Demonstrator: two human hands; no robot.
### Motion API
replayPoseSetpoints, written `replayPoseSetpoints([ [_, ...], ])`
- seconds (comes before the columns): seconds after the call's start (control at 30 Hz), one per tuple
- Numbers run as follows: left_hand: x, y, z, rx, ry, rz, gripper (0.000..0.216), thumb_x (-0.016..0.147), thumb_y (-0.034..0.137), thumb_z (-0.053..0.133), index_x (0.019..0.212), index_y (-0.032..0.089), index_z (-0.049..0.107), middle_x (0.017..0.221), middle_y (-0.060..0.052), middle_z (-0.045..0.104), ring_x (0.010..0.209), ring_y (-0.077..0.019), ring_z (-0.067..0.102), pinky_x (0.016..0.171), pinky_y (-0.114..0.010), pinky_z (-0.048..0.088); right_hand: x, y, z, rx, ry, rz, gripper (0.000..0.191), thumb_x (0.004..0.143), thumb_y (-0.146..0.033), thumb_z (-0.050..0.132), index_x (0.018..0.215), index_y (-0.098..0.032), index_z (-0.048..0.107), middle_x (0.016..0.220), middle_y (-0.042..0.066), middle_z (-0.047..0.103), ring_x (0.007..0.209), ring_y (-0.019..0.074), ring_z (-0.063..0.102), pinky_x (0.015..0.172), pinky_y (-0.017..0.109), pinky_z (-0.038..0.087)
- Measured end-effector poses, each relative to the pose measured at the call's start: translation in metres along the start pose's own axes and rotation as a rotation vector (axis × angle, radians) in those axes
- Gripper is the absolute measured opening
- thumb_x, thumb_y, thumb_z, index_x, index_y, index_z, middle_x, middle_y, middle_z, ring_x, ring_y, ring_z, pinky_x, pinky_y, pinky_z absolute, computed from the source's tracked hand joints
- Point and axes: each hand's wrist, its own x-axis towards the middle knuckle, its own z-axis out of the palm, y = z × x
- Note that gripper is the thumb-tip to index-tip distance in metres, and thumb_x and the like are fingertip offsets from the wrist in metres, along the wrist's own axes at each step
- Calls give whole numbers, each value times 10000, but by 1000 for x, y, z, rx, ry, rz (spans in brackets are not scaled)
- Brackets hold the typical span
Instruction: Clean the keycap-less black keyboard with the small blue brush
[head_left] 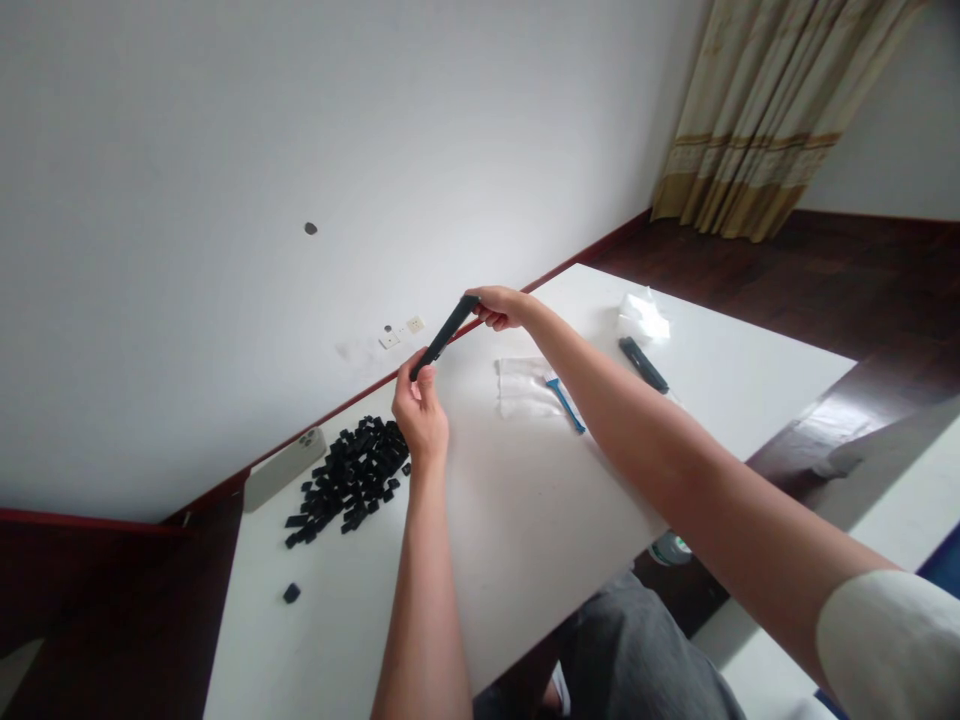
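A person seated at a white desk (525, 520) holds a slim black bar (447, 334) raised above it and tilted, the left hand (420, 410) pinching its lower end between closed fingers (417, 375) and the right hand (499, 305) gripping its upper end with fingers curled shut around it. Below the left hand lies a heap of small black pieces (352, 475) with a phone (283, 468) just beside it and one stray piece (291, 593) apart, while a blue tool (565, 404) on a clear bag (525, 385), a second black bar (643, 364) and crumpled white plastic (642, 318) lie under and beyond the right forearm.
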Motion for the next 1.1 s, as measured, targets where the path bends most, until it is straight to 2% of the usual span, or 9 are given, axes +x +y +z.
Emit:
replayPoseSetpoints([
  [0.23, -4, -1, 0, 54, -62, 11, 618, 1052, 717, 522, 1302, 199, 748, 1288, -154, 793, 1147, -265, 764, 1026, -369, 577, 3, 7, -3, 26, 30, -35, 390, 1046, -377, 537, 726, -259, 350, 535, -95, 243, 449, 85, 176, 387, 200, 148],
  [0.43, -5, 5, -3, 200, -17, 101, 638, 1055, 721, 505, 1322, 208, 774, 1330, -160, 766, 1253, -282, 676, 1082, -375, 522, 5, 6, -4, 63, 37, -73, 392, 1055, -389, 539, 732, -256, 361, 554, -91, 250, 460, 86, 195, 397, 202, 160],
  [0.63, -5, 2, -3, 248, 5, 61, 733, 1047, 776, 443, 1307, 182, 785, 1263, -177, 774, 1137, -269, 694, 999, -368, 534, 11, 10, -4, 69, 38, -65, 370, 1024, -374, 600, 749, -256, 383, 543, -86, 265, 457, 88, 190, 381, 214, 156],
  [0.77, -6, 2, -2, 254, -11, 102, 724, 1054, 764, 448, 1344, 183, 769, 1308, -183, 762, 1183, -272, 676, 1016, -370, 528, 13, 10, -4, 88, 42, -85, 379, 1046, -392, 572, 754, -252, 376, 558, -82, 260, 461, 82, 188, 380, 204, 150],
  [1.1, -6, 1, -2, 200, -19, 89, 681, 1043, 751, 498, 1308, 195, 789, 1280, -160, 781, 1143, -264, 686, 994, -361, 523, 14, 13, -6, 91, 15, -41, 385, 1047, -379, 585, 744, -247, 387, 552, -82, 270, 457, 76, 192, 370, 202, 152],
])
